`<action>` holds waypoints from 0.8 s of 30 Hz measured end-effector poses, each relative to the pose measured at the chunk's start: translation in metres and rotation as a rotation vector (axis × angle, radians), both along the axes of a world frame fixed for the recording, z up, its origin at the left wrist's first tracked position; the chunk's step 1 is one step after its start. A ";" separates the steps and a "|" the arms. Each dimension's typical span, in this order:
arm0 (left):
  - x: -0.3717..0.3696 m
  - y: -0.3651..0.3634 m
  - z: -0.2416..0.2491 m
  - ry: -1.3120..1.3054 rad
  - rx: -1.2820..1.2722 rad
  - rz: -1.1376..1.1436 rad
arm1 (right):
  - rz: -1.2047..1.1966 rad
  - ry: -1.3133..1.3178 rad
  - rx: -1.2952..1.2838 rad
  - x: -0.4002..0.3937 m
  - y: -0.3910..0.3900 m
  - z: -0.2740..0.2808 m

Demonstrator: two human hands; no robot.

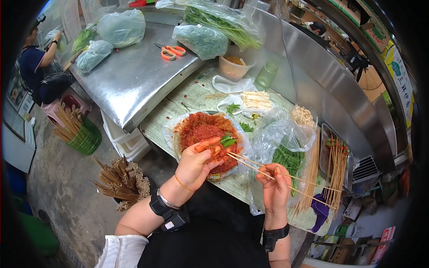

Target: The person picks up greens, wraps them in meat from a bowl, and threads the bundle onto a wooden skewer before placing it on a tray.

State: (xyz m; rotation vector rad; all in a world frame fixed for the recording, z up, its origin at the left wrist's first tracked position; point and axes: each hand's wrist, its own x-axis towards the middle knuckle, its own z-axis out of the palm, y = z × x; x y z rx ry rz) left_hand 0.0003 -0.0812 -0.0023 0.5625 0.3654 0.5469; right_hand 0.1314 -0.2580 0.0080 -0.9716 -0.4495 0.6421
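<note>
A wide bowl of red chili mixture (196,123), lined with clear plastic, sits on the worktop. Over its near side my left hand (194,163) is closed, its fingers smeared red. A leafy green (228,140) coated in red at its base shows at those fingertips; the rest of it is hidden by the hand. My right hand (276,183) pinches two thin bamboo skewers (252,164), whose tips point left and touch or nearly touch the left fingers. Right of the bowl, feathery green herbs (288,156) lie in clear plastic.
Bare skewers (310,172) lie on the right beside a metal tray (348,147) of loaded skewers. Behind are enoki mushrooms (257,100), a glass jar (267,75) and a plastic tub (234,67). Orange-handled scissors (173,52) rest on the steel table (129,85). Another person (38,62) sits far left.
</note>
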 end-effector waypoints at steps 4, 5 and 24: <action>0.000 -0.002 -0.002 -0.024 0.003 -0.028 | 0.020 -0.016 -0.007 -0.001 0.000 0.000; 0.001 -0.002 -0.003 -0.037 -0.001 -0.034 | 0.023 -0.016 -0.007 -0.001 0.001 -0.001; 0.008 -0.006 0.002 -0.057 0.006 0.028 | 0.043 0.282 0.152 -0.010 0.016 -0.019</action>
